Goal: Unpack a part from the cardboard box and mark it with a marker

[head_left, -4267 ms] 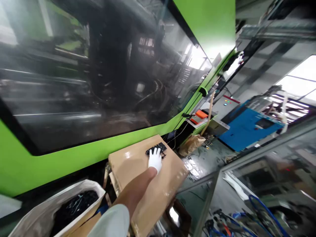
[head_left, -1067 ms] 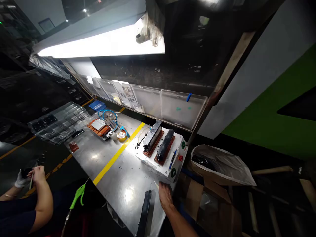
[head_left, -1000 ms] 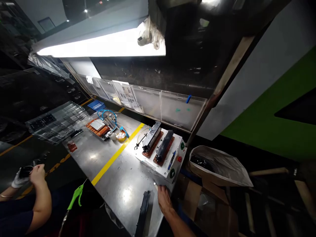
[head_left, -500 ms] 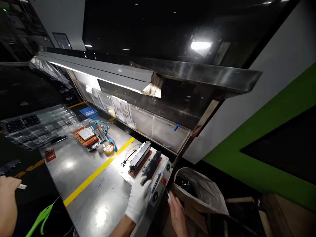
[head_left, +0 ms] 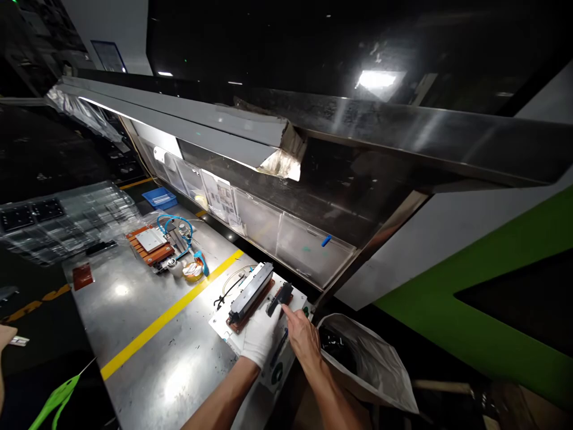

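Note:
A white fixture box [head_left: 224, 327] sits at the right end of the steel bench and carries two brown nests. In the left nest lies a long black bar [head_left: 250, 291]. On the right nest rests a black part [head_left: 280, 296]. My left hand [head_left: 259, 339], in a white glove, covers the near end of that part and grips it. Beside it, the fingertips of my bare right hand [head_left: 303, 338] pinch the same part from the right.
A lined bag [head_left: 380, 373] holding black parts stands just right of the bench. Farther along the bench [head_left: 134, 334] are a yellow stripe [head_left: 170, 315], an orange fixture with blue tubing [head_left: 151, 245], a tape roll [head_left: 193, 272], clear trays [head_left: 58, 221] and a blue bin [head_left: 161, 197]. Another person's hand [head_left: 5, 340] shows at the left edge.
I turned from the carton by the green machine to the bench. My gloved left hand brought the black part onto the right nest, and my right hand moved up from the bench edge onto it.

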A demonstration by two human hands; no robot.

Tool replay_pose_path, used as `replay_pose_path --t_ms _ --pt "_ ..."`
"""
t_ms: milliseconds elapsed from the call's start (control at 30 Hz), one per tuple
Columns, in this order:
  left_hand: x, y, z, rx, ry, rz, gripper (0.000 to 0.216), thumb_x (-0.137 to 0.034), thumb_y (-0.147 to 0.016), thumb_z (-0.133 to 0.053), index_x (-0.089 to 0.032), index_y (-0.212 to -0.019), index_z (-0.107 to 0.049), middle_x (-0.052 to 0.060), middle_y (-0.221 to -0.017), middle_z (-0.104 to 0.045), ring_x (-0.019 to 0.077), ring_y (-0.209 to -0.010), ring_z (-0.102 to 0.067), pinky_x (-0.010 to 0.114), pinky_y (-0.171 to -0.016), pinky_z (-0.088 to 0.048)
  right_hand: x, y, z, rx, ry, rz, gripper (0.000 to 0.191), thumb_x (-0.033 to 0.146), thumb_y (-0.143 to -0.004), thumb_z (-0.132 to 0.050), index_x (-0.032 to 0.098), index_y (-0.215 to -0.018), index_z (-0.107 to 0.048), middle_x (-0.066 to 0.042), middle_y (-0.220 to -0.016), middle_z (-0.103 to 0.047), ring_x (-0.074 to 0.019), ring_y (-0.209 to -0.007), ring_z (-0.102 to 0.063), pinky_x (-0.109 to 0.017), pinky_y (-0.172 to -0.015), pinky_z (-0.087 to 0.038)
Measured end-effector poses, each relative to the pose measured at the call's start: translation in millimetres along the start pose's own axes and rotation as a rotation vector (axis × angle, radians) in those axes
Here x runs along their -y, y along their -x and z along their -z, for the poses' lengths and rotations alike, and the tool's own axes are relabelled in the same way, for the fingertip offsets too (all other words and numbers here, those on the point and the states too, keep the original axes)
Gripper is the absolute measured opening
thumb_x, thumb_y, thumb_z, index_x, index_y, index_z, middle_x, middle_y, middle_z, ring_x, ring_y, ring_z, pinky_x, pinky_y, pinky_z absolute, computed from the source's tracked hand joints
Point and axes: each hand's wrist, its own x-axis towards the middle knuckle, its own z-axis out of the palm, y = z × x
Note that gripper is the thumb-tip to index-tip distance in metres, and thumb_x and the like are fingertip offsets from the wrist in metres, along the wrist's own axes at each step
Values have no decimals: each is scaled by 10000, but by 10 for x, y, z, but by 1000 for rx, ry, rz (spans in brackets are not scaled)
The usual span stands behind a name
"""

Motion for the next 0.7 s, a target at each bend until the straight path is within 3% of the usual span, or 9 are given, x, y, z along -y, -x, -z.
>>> replay_pose_path --t_ms 267,467,700 --pt "-23 -59 44 121 -51 47 549 -113 -929 -356 -277 -1431 -508 191 -1179 -685 324 -892 -709 428 -693 -607 7 -89 110 32 110 12 460 237 -1035 -324 433 -1380 -558 -14 -958 -663 -170 -775 -708 -274 -609 -407" --pt "-39 -95 88 123 3 35 534 -119 -936 -326 -249 -1423 -503 207 -1108 -689 331 -886 -719 448 -721 -601 48 -109 125 38 156 -6 498 221 -1042 -265 419 -1396 -553 -31 -978 -671 -178 -786 -714 -275 -630 -438" --pt "-54 -115 116 139 9 69 576 -158 -928 -382 -311 -1480 -447 191 -1109 -680 309 -900 -709 404 -721 -577 85 -146 126 23 172 -11 504 190 -1033 -286 394 -1398 -567 -38 -977 -688 -196 -785 -721 -286 -636 -476"
